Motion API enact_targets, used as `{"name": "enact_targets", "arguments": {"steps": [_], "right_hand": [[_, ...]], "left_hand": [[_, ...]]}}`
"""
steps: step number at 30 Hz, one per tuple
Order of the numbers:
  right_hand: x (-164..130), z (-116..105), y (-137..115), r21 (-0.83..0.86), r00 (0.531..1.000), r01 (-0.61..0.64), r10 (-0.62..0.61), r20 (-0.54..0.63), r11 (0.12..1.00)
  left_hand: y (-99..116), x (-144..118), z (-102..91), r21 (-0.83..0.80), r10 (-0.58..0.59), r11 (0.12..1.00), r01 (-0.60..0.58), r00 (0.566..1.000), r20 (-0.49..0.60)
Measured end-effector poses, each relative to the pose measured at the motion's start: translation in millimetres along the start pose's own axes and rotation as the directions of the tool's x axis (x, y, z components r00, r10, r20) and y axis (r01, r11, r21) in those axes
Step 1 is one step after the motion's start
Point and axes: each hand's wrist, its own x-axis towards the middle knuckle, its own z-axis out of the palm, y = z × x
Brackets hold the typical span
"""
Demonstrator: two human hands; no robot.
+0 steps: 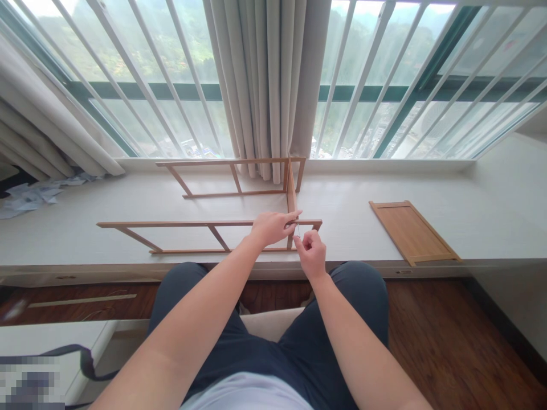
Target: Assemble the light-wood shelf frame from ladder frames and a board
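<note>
My left hand (273, 226) is closed around the top rail of the near wooden frame (166, 224), close to its right end, with the index finger stretched along the corner. My right hand (313, 250) is just right of it, its fingers pinched on a thin metal rod (298, 230) that looks like a hex key and meets the frame at the joint. A wooden crosspiece (291, 191) runs from this joint back to the far wooden frame (205, 163). Both frames stand on their long edges. My fingers hide the fastener itself.
A slatless wooden panel (412, 230) lies flat on the white ledge (342, 199) to the right. Grey curtains (256, 85) and barred windows rise behind. Papers (32, 196) lie at far left. A white surface with a dark strap (88, 361) is at lower left.
</note>
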Motion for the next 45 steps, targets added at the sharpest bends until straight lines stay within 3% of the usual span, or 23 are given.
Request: {"name": "enact_targets", "arguments": {"steps": [11, 45], "right_hand": [[-0.8, 0.1, 0.8, -0.038, 0.997, 0.071, -0.072, -0.023, 0.997], [0.6, -4.9, 0.1, -0.05, 1.0, 0.024, -0.023, 0.02, 0.998]], "left_hand": [[-0.4, 1.0, 2.5, -0.004, -0.002, 1.0, 0.002, 1.0, 0.002], [-0.3, 0.8, 1.8, 0.0, -0.006, 1.0, 0.006, 1.0, 0.007]]}}
